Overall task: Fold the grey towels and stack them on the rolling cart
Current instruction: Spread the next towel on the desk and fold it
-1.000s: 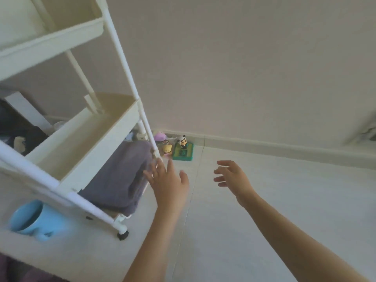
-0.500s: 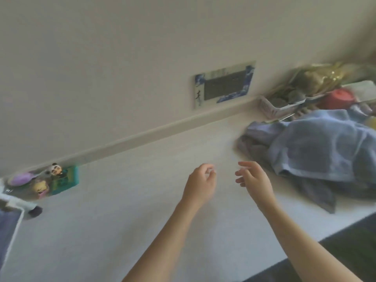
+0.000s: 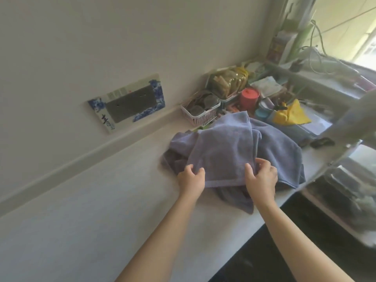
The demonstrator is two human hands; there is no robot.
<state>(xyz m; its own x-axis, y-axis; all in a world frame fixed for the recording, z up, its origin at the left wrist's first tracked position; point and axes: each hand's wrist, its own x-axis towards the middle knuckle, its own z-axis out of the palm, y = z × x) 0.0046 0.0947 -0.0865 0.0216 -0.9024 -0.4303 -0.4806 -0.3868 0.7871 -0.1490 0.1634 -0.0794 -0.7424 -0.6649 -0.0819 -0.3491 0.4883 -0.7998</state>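
Pink plastic lattice makes up the small basket [image 3: 200, 117] I see against the wall at the back of the white surface [image 3: 101, 200]; it holds dark rounded packets I cannot identify. Just behind it sits a second basket [image 3: 228, 82] stuffed with clear bags of brownish contents. Beside those stand a red lidded canister [image 3: 249, 98] and a yellow cloth [image 3: 291, 116] heaped on the clutter further right. On the wall to the left is a socket plate [image 3: 126, 102] with a blue-and-white patterned frame.

The grey towels [image 3: 234, 151] lie in a loose, unfolded pile on the white surface, just in front of the baskets and near its right-hand edge. The top towel is a lighter blue-grey terry with a flat woven band along its near hem; it drapes in soft ridges over the others. Darker grey towel shows underneath at the left and pokes out below the hem towards me, one corner hanging near the surface's edge.

My left hand [image 3: 191, 179] is pinched on the near hem of the top towel at its left corner, thumb on top and fingers curled around the fabric. My right hand [image 3: 261, 178] is clamped on the same hem further right, thumb pressed onto the cloth and fingers wrapped over a fold. The two hands are apart, with a stretch of hem flat between them. The rolling cart is out of view here; only a pale tube [image 3: 345, 123] crosses the right side.
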